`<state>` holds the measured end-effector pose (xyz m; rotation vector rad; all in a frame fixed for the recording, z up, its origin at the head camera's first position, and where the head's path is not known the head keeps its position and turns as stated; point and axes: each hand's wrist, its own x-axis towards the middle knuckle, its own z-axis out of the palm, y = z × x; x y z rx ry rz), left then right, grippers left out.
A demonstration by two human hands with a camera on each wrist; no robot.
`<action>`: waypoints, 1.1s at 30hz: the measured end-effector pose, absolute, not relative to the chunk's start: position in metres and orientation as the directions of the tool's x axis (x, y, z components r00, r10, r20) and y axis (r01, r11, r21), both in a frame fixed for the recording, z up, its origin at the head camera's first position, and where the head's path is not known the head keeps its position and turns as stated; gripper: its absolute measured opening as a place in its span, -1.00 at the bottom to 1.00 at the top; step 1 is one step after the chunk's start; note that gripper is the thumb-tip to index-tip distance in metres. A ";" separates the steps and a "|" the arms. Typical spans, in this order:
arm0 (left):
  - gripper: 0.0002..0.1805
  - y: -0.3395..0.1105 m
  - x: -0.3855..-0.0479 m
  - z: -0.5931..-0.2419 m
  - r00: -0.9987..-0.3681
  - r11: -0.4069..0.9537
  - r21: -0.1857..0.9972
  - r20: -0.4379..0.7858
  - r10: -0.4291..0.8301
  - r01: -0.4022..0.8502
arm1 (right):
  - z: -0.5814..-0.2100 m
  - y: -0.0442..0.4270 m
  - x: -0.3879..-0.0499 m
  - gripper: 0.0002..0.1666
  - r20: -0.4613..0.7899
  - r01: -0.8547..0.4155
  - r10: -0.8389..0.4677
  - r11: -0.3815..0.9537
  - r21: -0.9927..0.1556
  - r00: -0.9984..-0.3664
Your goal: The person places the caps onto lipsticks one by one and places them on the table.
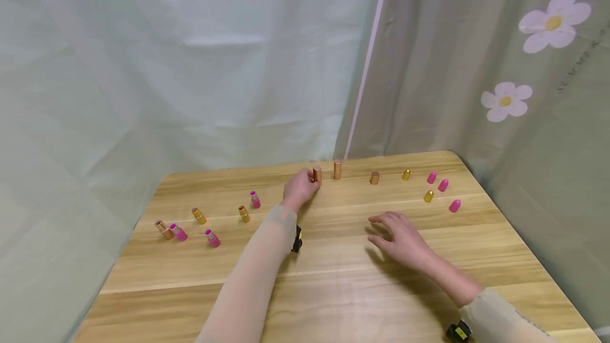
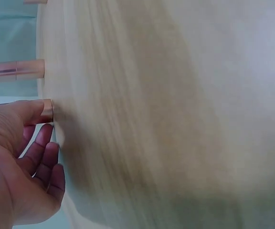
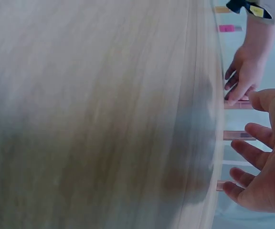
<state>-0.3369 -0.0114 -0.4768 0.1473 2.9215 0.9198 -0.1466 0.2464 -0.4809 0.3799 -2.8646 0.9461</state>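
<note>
Cylinder [image 1: 317, 172] being held upright in a pinch by left hand [image 1: 299, 190]

Nearest, a black device [image 1: 458, 331] is sitting at the right wrist, and the right hand [image 1: 402, 240] is hovering over the wooden table [image 1: 333, 300], its fingers spread and gently bent, thumb well apart. On the left, three pink tubes [image 1: 213, 238], two gold tubes [image 1: 244, 214] and one copper tube [image 1: 164, 229] are standing in a loose group. On the right, three pink round-tipped pieces [image 1: 455, 206] and two gold round-tipped pieces [image 1: 429, 196] are standing apart.

Farther off, the left hand is pinching the copper-coloured cylinder between thumb and fingers near the table's far edge; whether its base is touching the wood, I cannot tell. Just to its right a second tall cylinder [image 1: 337, 170] is standing, then a short cylinder [image 1: 375, 178]. Behind everything a pale curtain [image 1: 238, 68] is hanging, two printed flowers [image 1: 506, 101] showing on its right part.
</note>
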 end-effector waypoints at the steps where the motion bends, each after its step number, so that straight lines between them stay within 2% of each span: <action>1: -0.71 -0.011 -0.339 -0.476 -0.993 0.818 0.571 -0.040 0.110 0.068 | -0.481 0.246 -0.146 -0.44 0.169 -0.263 -0.202 0.774 -0.576 -0.965; 7: -0.65 -0.010 -0.344 -0.474 -0.992 0.834 0.548 -0.046 0.114 0.070 | -0.482 0.241 -0.144 -0.43 0.159 -0.281 -0.232 0.757 -0.590 -0.960; 15: -0.31 -0.016 -0.335 -0.473 -0.980 0.848 0.505 -0.028 0.198 0.157 | -0.482 0.247 -0.150 -0.41 0.175 -0.267 -0.203 0.778 -0.568 -0.963; 23: -0.07 -0.041 -0.314 -0.449 -0.950 0.875 0.401 -0.031 0.310 0.272 | -0.475 0.263 -0.163 -0.38 0.170 -0.223 -0.151 0.785 -0.578 -0.974; 27: -0.02 -0.052 -0.304 -0.438 -0.939 0.880 0.352 -0.010 0.345 0.319 | -0.471 0.273 -0.170 -0.35 0.181 -0.211 -0.128 0.784 -0.583 -0.975; 33: -0.05 -0.063 -0.289 -0.424 -0.912 0.869 0.281 0.063 0.406 0.407 | -0.466 0.281 -0.184 -0.31 0.188 -0.197 -0.104 0.786 -0.586 -0.977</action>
